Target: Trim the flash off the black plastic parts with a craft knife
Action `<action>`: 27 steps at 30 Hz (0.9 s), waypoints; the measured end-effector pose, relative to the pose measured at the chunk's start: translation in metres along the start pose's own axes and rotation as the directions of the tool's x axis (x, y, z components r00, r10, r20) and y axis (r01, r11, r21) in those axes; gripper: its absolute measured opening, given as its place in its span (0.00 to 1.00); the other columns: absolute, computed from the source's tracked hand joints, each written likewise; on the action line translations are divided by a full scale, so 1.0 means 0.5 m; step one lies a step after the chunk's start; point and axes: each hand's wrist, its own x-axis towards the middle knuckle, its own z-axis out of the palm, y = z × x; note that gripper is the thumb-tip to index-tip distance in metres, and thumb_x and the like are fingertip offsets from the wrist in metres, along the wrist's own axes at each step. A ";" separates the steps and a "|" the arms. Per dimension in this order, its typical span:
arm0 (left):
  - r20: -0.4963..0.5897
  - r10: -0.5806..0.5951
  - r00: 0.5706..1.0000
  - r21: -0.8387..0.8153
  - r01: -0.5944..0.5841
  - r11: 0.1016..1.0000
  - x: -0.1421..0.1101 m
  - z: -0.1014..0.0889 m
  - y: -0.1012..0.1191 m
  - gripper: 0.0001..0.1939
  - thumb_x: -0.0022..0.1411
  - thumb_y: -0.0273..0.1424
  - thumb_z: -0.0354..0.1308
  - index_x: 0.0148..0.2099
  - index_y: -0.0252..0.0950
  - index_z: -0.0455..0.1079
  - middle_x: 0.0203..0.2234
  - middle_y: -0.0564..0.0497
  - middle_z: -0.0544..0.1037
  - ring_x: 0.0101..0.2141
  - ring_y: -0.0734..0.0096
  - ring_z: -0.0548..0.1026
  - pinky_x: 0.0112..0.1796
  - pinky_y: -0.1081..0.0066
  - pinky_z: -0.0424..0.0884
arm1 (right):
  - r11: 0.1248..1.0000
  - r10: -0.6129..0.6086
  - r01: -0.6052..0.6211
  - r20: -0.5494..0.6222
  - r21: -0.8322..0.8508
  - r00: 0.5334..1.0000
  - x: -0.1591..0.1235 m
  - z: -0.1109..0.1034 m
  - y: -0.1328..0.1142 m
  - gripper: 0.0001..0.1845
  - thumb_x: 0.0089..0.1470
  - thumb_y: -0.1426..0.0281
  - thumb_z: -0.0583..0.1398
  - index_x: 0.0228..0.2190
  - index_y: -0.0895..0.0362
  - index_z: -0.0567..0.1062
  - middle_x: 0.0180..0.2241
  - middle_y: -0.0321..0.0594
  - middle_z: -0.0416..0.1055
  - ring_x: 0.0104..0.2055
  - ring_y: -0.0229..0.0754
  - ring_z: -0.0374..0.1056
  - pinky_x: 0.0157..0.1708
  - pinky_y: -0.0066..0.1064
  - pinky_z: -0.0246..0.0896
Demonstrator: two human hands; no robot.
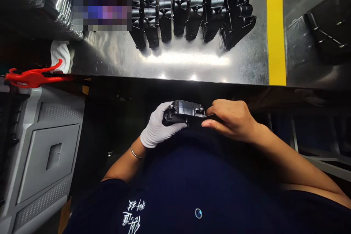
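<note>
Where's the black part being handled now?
Head view, centre, below the bench edge: the black part sits in the gloved left hand, with the bare right hand at its right end.

From here, pixel blocks blur whatever sits at the bench's upper left. The rows of black parts run off the top edge, and the gloved left hand's palm is hidden.

Metal bench with bright reflected light along its near half and a yellow stripe toward the right; grey plastic cabinet at lower left; floor area below the bench dark
</note>
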 end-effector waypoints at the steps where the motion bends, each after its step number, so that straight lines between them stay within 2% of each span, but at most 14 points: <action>1: -0.028 0.017 0.999 -0.016 -0.017 1.000 -0.001 0.002 0.000 0.30 0.51 0.38 0.71 0.54 0.37 0.68 0.43 0.47 0.78 0.41 0.64 0.79 0.43 0.65 0.76 | 0.999 0.029 -0.028 -0.009 0.036 1.000 -0.001 -0.001 0.000 0.23 0.71 0.61 0.48 0.29 0.58 0.71 0.22 0.37 0.65 0.23 0.37 0.61 0.24 0.28 0.52; 5: -0.065 0.137 0.988 0.026 -0.136 0.990 0.000 -0.003 0.005 0.23 0.53 0.35 0.70 0.49 0.37 0.70 0.38 0.49 0.77 0.38 0.66 0.78 0.40 0.66 0.76 | 0.986 0.146 -0.144 -0.022 0.079 0.989 -0.008 -0.001 -0.003 0.17 0.69 0.69 0.48 0.30 0.57 0.71 0.23 0.37 0.67 0.22 0.37 0.62 0.25 0.28 0.55; 9: -0.060 0.260 0.964 0.110 -0.252 0.961 0.003 -0.012 0.009 0.24 0.53 0.36 0.70 0.50 0.38 0.69 0.38 0.48 0.77 0.37 0.66 0.77 0.39 0.65 0.75 | 0.989 0.124 -0.122 -0.024 0.086 0.992 -0.015 0.003 -0.008 0.15 0.67 0.71 0.52 0.27 0.57 0.71 0.20 0.35 0.65 0.20 0.35 0.60 0.23 0.28 0.52; 13: -0.064 0.311 0.948 0.142 -0.300 0.943 0.005 -0.018 0.009 0.25 0.52 0.34 0.71 0.51 0.39 0.69 0.38 0.49 0.78 0.37 0.67 0.76 0.38 0.65 0.74 | 0.992 0.114 -0.112 -0.043 0.057 0.993 -0.018 0.009 -0.008 0.17 0.67 0.70 0.53 0.25 0.58 0.70 0.19 0.34 0.63 0.21 0.35 0.59 0.23 0.29 0.49; 16: 0.000 0.346 0.938 0.101 -0.344 0.933 0.007 -0.021 0.013 0.23 0.54 0.32 0.69 0.51 0.39 0.69 0.37 0.49 0.79 0.36 0.66 0.76 0.38 0.64 0.74 | 0.992 0.127 -0.125 -0.053 0.034 0.991 -0.019 0.020 -0.002 0.18 0.67 0.69 0.54 0.24 0.58 0.70 0.20 0.35 0.64 0.21 0.35 0.60 0.24 0.28 0.49; 19: 0.122 0.423 0.898 -0.024 -0.424 0.905 0.009 -0.021 0.022 0.19 0.58 0.32 0.63 0.52 0.38 0.69 0.36 0.46 0.80 0.36 0.65 0.77 0.37 0.64 0.74 | 0.987 0.155 -0.154 -0.019 0.045 0.988 -0.020 0.030 0.007 0.19 0.68 0.68 0.53 0.24 0.58 0.70 0.20 0.35 0.65 0.21 0.35 0.60 0.24 0.27 0.49; 22: 0.173 0.483 0.858 -0.089 -0.475 0.875 0.013 -0.022 0.030 0.20 0.61 0.32 0.60 0.56 0.39 0.67 0.37 0.45 0.80 0.37 0.64 0.78 0.37 0.64 0.74 | 0.961 0.178 -0.182 0.037 0.206 0.983 -0.021 0.023 0.012 0.21 0.70 0.65 0.50 0.26 0.58 0.70 0.21 0.35 0.65 0.21 0.34 0.60 0.24 0.26 0.52; 25: 0.149 0.489 0.859 -0.051 -0.488 0.872 0.019 -0.027 0.031 0.22 0.59 0.29 0.60 0.57 0.40 0.67 0.37 0.46 0.81 0.37 0.64 0.78 0.36 0.64 0.74 | 0.899 0.134 -0.178 0.136 0.399 0.982 -0.022 0.003 0.013 0.24 0.71 0.60 0.48 0.26 0.58 0.68 0.22 0.35 0.63 0.22 0.34 0.59 0.23 0.26 0.52; 27: 0.162 0.499 0.851 -0.047 -0.499 0.866 0.023 -0.029 0.030 0.22 0.58 0.26 0.60 0.56 0.39 0.67 0.36 0.46 0.80 0.36 0.65 0.78 0.36 0.65 0.74 | 0.859 0.078 -0.177 0.219 0.480 0.973 -0.022 -0.006 0.011 0.26 0.70 0.58 0.50 0.21 0.57 0.63 0.20 0.31 0.57 0.20 0.32 0.54 0.22 0.26 0.48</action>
